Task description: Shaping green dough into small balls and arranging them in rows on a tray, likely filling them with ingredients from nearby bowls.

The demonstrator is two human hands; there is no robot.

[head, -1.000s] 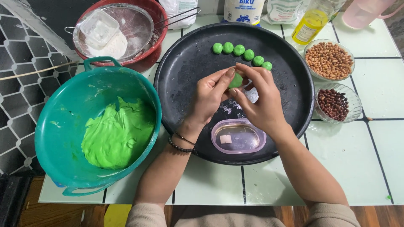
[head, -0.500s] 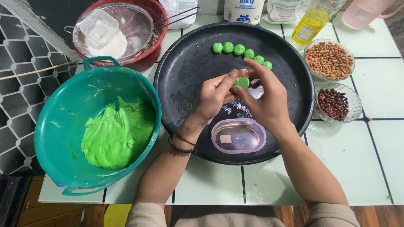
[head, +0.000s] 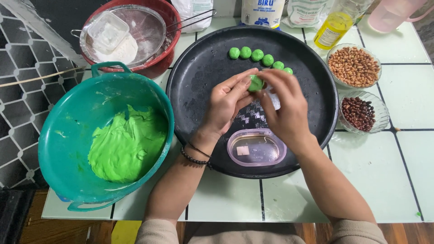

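Two hands meet over the black round tray [head: 199, 86]; I see my left hand [head: 224, 106] and right hand [head: 282, 106] each with its grip clamped on one green dough ball [head: 256, 83]. Six finished balls [head: 257, 55] line the tray's far side; the teal bowl of green dough [head: 129, 144] sits left on the tabletop [head: 407, 149].

1. Your left hand [head: 226, 101] and right hand [head: 282, 106] pinch a bright green dough piece [head: 256, 83].
2. Six matching green balls [head: 260, 58] sit on your black round tray [head: 203, 68].
3. Your teal basin [head: 68, 131] holds lime-green dough [head: 126, 144].
4. The pale lilac, see-through tub [head: 256, 147] lies over a black-and-white woven patch.
5. You have tan peanuts [head: 354, 66], dark red-brown beans [head: 359, 113], yellow oil [head: 332, 30], and white flour in a red bowl [head: 158, 9].
6. Your table [head: 407, 90] is white tile with dark grout lines.
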